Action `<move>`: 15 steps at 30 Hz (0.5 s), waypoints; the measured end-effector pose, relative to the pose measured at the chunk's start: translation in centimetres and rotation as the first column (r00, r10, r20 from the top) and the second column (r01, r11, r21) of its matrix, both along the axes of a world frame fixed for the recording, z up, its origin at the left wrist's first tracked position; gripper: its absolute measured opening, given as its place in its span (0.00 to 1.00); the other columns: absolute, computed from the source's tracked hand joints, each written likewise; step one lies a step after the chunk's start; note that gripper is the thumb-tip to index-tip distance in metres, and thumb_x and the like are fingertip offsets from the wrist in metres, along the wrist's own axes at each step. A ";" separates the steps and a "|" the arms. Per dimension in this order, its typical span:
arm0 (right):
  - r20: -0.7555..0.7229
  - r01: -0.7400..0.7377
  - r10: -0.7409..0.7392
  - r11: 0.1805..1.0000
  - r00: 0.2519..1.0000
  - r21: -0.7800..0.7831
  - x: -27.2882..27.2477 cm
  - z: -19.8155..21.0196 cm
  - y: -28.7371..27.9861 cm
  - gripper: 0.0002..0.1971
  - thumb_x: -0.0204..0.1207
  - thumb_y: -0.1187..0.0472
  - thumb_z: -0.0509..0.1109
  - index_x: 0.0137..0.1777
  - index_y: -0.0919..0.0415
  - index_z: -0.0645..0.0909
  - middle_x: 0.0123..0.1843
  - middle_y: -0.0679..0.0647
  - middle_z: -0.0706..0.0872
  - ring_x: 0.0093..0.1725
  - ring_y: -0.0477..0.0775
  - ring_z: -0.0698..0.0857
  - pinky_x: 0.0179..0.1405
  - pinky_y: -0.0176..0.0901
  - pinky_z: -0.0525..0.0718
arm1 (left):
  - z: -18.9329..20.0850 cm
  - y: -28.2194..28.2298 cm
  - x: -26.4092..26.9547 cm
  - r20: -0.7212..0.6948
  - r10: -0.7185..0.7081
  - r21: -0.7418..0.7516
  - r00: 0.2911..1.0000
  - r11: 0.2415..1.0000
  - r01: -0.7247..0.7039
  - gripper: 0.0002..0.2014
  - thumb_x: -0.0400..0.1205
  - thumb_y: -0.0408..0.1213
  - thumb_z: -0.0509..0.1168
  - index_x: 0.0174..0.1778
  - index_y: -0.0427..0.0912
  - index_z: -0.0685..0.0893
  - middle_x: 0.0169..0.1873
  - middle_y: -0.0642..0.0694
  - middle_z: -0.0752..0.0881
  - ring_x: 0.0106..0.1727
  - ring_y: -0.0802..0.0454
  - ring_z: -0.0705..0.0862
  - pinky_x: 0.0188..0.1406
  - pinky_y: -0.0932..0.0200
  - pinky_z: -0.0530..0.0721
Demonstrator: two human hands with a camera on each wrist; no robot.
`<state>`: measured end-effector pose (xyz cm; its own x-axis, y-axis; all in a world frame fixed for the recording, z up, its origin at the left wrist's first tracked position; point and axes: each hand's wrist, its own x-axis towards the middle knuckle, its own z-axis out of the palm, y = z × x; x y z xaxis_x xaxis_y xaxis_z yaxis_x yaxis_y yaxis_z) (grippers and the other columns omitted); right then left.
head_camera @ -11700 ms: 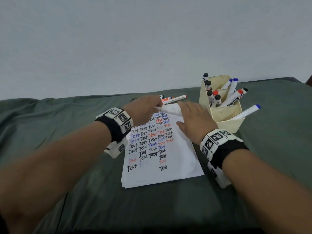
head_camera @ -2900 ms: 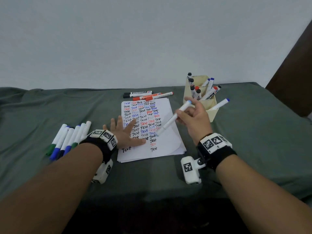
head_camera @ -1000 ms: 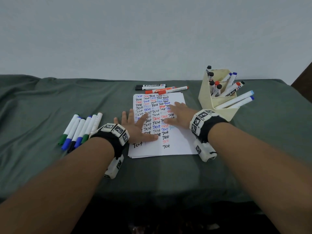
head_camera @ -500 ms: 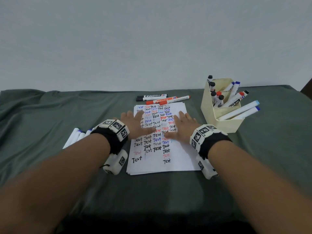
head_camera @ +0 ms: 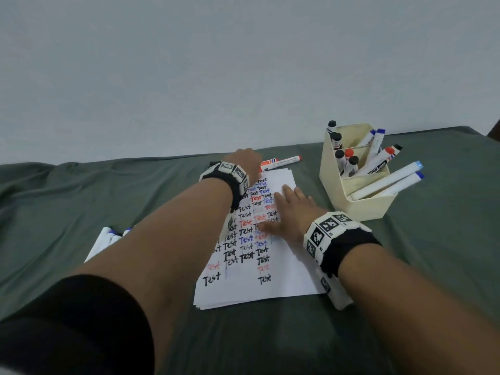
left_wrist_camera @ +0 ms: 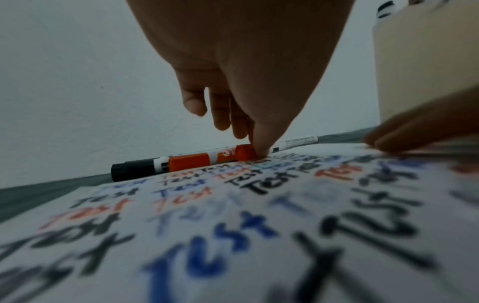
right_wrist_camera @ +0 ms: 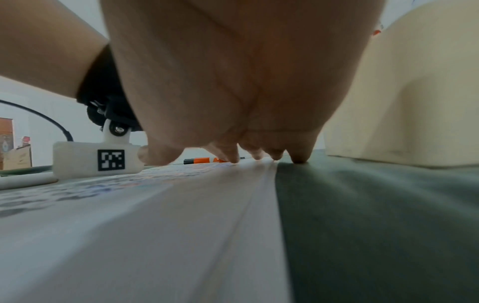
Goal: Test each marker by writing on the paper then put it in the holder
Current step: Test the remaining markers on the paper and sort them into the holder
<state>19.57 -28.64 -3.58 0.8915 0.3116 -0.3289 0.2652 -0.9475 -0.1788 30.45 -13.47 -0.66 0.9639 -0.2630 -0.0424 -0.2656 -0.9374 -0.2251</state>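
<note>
A stack of paper (head_camera: 284,280) covered in "Test" words lies on the green cloth. My right hand (head_camera: 289,209) lies flat on it, fingers straight, tips pressing near the paper's right edge (right_wrist_camera: 246,157). My left hand (head_camera: 244,159) reaches past the paper's far edge to the loose markers there. In the left wrist view its thumb tip touches the red marker (left_wrist_camera: 189,162), which lies flat, while the other fingers (left_wrist_camera: 220,116) hang above it. The cream holder (head_camera: 362,207) to the right holds several markers (head_camera: 349,163).
A row of blue and green markers (head_camera: 104,242) lies on the cloth to the left, partly hidden by my left forearm. A black-capped marker (left_wrist_camera: 129,170) lies beside the red one. A white wall rises right behind the table.
My left hand has left the paper and moved forward to the markers at its far edge. The right hand stays flat on the paper.
</note>
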 end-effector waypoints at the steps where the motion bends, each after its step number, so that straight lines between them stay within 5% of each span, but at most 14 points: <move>1: 0.009 0.006 -0.006 1.000 1.000 0.030 0.1 0.1 0.0 0.49 0.80 0.26 0.59 0.91 0.55 0.50 0.93 0.57 0.43 0.91 0.63 0.44 0.89 0.64 0.49 | -0.2 -0.2 0.2 0.018 0.006 0.029 1.000 1.000 -0.006 0.09 0.85 0.42 0.67 0.56 0.40 0.83 0.51 0.43 0.83 0.52 0.43 0.84 0.47 0.48 0.85; 6: 0.198 -0.029 0.006 0.993 0.980 0.114 0.4 0.8 -0.2 0.37 0.85 0.34 0.60 0.87 0.56 0.62 0.91 0.58 0.57 0.89 0.64 0.55 0.84 0.62 0.62 | -0.1 0.2 -0.1 0.031 -0.018 -0.051 0.999 0.998 0.020 0.04 0.85 0.35 0.65 0.45 0.41 0.80 0.33 0.47 0.77 0.34 0.50 0.79 0.33 0.54 0.79; 9: 0.250 -0.009 -0.019 0.994 0.968 0.111 0.3 1.0 -0.4 0.33 0.88 0.43 0.61 0.88 0.55 0.56 0.92 0.58 0.51 0.90 0.66 0.50 0.86 0.65 0.58 | 0.3 1.6 -1.3 0.026 -0.070 -0.156 0.997 0.985 0.073 0.08 0.84 0.35 0.63 0.40 0.40 0.81 0.33 0.48 0.81 0.32 0.53 0.80 0.30 0.60 0.75; 13: 0.316 0.058 -0.079 0.995 0.945 0.076 0.0 1.5 -0.6 0.41 0.87 0.60 0.62 0.90 0.48 0.38 0.92 0.56 0.34 0.90 0.68 0.39 0.86 0.74 0.50 | 1.5 4.3 -4.1 0.011 -0.273 -0.226 0.962 0.936 0.269 0.07 0.84 0.38 0.63 0.42 0.45 0.84 0.39 0.50 0.81 0.40 0.51 0.79 0.41 0.56 0.78; 15: 0.349 0.075 -0.081 0.997 0.934 0.030 -0.1 1.7 -0.5 0.39 0.86 0.62 0.61 0.91 0.49 0.42 0.92 0.56 0.37 0.90 0.69 0.40 0.86 0.75 0.51 | 1.8 5.3 -5.8 0.079 -0.360 -0.263 0.929 0.892 0.368 0.06 0.83 0.39 0.65 0.49 0.45 0.88 0.43 0.50 0.83 0.45 0.51 0.80 0.47 0.53 0.80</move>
